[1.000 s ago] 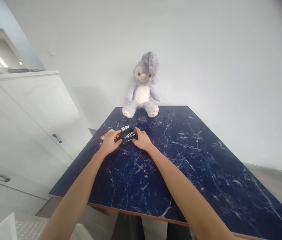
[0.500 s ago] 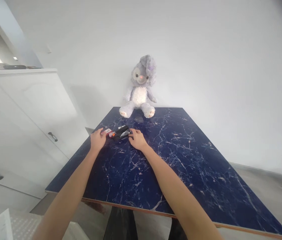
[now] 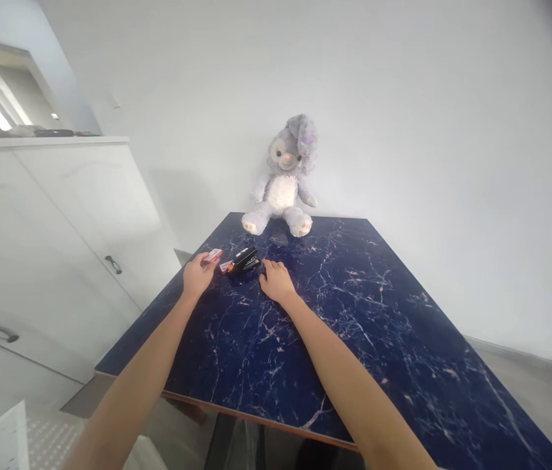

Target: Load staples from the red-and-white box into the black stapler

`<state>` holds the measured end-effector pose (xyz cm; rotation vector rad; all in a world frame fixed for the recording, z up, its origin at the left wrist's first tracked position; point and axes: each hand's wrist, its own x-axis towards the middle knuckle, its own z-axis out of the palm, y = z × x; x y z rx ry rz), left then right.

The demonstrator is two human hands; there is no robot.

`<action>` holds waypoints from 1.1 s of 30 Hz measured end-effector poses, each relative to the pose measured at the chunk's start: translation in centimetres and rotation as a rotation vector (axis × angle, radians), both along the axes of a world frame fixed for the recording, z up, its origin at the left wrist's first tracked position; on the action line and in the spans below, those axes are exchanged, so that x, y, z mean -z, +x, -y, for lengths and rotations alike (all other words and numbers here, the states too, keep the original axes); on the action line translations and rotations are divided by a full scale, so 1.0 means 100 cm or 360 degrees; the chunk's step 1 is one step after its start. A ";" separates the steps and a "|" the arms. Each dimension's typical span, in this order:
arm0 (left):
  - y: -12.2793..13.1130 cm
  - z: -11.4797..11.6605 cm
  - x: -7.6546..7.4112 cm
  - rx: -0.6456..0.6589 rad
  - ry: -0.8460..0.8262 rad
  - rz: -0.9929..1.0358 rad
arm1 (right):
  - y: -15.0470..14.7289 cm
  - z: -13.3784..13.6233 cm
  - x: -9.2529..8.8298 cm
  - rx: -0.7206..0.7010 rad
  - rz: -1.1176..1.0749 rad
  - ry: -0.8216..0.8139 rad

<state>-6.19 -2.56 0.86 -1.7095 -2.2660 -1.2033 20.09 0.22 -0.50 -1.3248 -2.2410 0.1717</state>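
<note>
My left hand (image 3: 198,277) pinches a small red-and-white box (image 3: 213,255) between thumb and fingers, just above the table's left part. Beside it, a second small red-and-white piece (image 3: 225,266) lies against the near-left end of a black stapler (image 3: 243,260) with an orange patch. The stapler rests on the table, slanting up to the right. My right hand (image 3: 276,282) lies on the tabletop close to the stapler's right end. Its fingers are apart and hold nothing; whether a fingertip touches the stapler I cannot tell.
A grey plush rabbit (image 3: 283,192) sits at the back of the blue marbled table (image 3: 354,339), against the white wall. A dark roundish patch (image 3: 278,239) lies between its feet. White cabinets (image 3: 70,215) with dark handles stand on the left.
My left hand has drawn the small box up and apart from the piece by the stapler. My right fingers have eased away from the stapler's end. The whole view has shifted slightly.
</note>
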 end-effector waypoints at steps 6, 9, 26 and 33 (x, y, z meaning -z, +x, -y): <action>0.004 0.003 -0.006 -0.0197 0.0605 0.0024 | 0.002 -0.002 0.001 -0.0010 -0.0025 -0.0014; 0.006 0.005 -0.017 -0.0254 0.0802 -0.0096 | 0.002 -0.002 0.001 -0.0036 -0.0038 -0.0005; 0.007 0.014 -0.026 0.0043 0.0713 -0.0054 | 0.003 -0.010 0.005 -0.0060 -0.0055 -0.0015; 0.001 0.002 -0.007 -0.0020 -0.0005 -0.0261 | 0.004 -0.007 0.005 -0.0089 -0.0055 0.0016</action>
